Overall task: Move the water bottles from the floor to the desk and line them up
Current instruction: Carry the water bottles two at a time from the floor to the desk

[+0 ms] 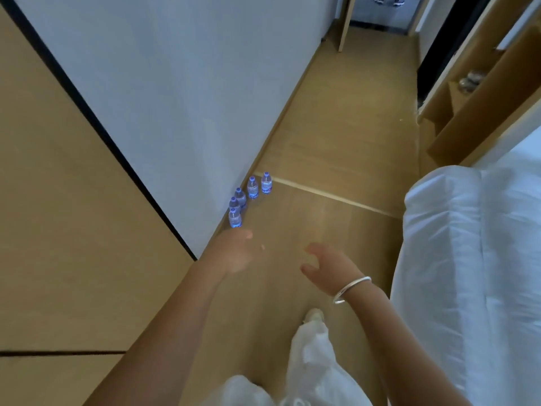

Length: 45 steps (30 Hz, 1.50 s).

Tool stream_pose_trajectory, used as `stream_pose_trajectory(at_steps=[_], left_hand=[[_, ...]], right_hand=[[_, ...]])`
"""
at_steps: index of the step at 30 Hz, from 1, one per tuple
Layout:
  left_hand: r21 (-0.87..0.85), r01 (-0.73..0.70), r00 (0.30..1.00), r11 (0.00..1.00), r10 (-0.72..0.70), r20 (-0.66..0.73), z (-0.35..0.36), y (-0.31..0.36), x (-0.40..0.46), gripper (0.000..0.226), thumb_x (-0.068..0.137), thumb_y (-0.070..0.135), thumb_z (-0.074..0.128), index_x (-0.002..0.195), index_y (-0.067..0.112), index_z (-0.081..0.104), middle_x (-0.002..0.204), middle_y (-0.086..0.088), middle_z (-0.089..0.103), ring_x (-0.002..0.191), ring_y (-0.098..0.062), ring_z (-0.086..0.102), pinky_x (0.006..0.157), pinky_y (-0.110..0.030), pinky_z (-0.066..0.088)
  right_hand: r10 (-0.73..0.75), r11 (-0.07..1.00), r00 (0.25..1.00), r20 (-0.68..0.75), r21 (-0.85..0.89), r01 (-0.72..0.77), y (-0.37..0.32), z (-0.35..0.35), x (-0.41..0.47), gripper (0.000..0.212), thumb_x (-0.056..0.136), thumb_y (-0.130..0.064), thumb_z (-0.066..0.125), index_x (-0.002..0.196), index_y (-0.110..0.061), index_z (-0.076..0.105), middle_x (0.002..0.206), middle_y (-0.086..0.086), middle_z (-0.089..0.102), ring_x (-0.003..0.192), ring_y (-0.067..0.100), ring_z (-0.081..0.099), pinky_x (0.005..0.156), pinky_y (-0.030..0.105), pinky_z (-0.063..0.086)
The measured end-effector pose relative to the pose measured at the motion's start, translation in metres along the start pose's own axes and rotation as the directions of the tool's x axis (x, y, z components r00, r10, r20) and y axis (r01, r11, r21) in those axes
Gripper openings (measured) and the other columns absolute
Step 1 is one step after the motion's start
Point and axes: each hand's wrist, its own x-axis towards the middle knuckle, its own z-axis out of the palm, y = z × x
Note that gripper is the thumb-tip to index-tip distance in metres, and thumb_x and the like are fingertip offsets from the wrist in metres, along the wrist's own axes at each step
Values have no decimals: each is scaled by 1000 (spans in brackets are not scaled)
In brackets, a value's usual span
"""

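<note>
Wood floor: five water bottles upright, caps up, along wall.

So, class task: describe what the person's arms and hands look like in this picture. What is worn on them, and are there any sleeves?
Both forearms are bare; no sleeves show in the frame. The left hand wears nothing visible: no ring, watch or glove. The right hand is also ungloved, and just behind it sits a thin, plain silver bangle, a smooth round hoop hanging loosely on the wrist. No markings show on either arm.
</note>
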Motion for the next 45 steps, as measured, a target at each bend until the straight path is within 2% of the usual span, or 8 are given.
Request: stream_pose_trajectory(at_steps=[5, 13, 17, 25, 32, 40, 43, 45], left_hand=[[-20, 89, 996, 996, -89, 3, -14, 23, 90, 51, 90, 48, 49, 134, 21, 47, 137, 1, 47, 121, -18, 47, 97, -30, 37], [-122, 298, 951, 947, -306, -46, -44, 48, 202, 49, 89, 44, 50, 133, 23, 47, 135, 2, 49, 124, -19, 45, 99, -32, 37], [-226, 337, 934, 914, -355, -44, -50, 43, 250, 42, 91, 40, 51, 128, 21, 50, 133, 2, 50, 122, -18, 46, 96, -29, 36], [-336, 461, 876, 821, -481, 25, -58, 2, 377, 57, 93, 39, 51, 144, 19, 34, 147, 0, 39, 133, -18, 39, 104, -31, 34], [-387, 557, 818, 735, -566, 101, -49, -25, 456, 59, 92, 41, 52, 144, 17, 35, 148, 0, 39, 136, -17, 36, 108, -30, 31], [-617, 608, 658, 499, -752, 41, 2, -68, 531, 55, 87, 34, 61, 137, 17, 43, 134, 1, 53, 121, -17, 50, 93, -26, 38], [-779, 532, 548, 332, -836, 17, 40, -86, 578, 57, 86, 28, 65, 137, 19, 43, 131, 2, 54, 114, -17, 53, 79, -26, 41], [-814, 527, 481, 246, -875, 47, 76, -94, 606, 61, 85, 29, 66, 139, 18, 39, 135, 0, 51, 117, -19, 52, 84, -28, 42]], right_hand=[[-9, 1000, 997, 72, -1, 9, 30, -36, 99, 46, 92, -33, 51, 135, -16, 45, 138, 4, 49, 124, 22, 47, 102, 27, 36], [-148, 987, 959, 242, -25, 158, 41, -104, 249, 52, 98, -28, 45, 145, -12, 29, 152, 5, 29, 139, 16, 27, 104, 18, 14], [-224, 964, 948, 224, -88, 249, 23, -115, 314, 47, 96, -29, 47, 139, -12, 39, 143, 4, 43, 132, 17, 38, 102, 20, 21], [-171, 977, 926, 336, -61, 203, 1, -92, 456, 49, 93, -26, 53, 138, -11, 41, 140, 5, 45, 131, 18, 39, 105, 23, 25], [-237, 955, 872, 429, -61, 290, -17, -69, 563, 47, 91, -26, 55, 134, -10, 45, 136, 5, 49, 126, 19, 44, 103, 24, 29], [-259, 923, 776, 575, -88, 374, 1, -14, 644, 49, 88, -22, 58, 134, -11, 44, 133, 8, 46, 119, 21, 48, 100, 29, 37], [-291, 914, 762, 579, -67, 400, 14, 25, 690, 52, 88, -22, 59, 135, -10, 43, 134, 8, 46, 122, 22, 48, 102, 31, 36], [-279, 918, 759, 588, -69, 391, 25, 59, 714, 51, 87, -21, 60, 134, -11, 43, 131, 8, 48, 119, 22, 49, 101, 32, 38]])
